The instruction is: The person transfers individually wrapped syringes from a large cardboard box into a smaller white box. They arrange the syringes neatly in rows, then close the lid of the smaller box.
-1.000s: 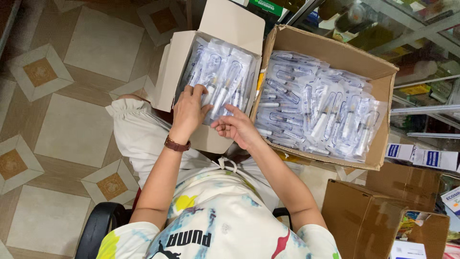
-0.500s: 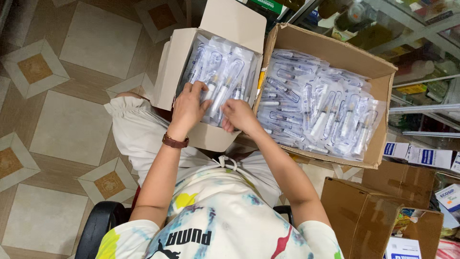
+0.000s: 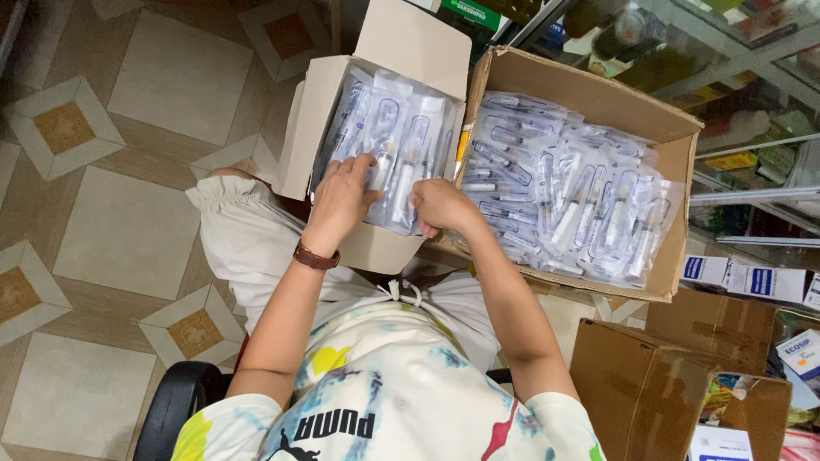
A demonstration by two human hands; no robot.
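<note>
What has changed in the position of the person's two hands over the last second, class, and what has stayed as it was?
The left hand has slid deeper into the small white box, pressing flat on the wrapped syringes. The right hand has curled into a loose fist at their lower edge. Whether either has a grip on a packet cannot be told. Both boxes, including the large brown carton, stayed put.

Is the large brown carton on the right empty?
No, the large brown carton is filled with clear-wrapped syringes lying in a loose heap.
</note>
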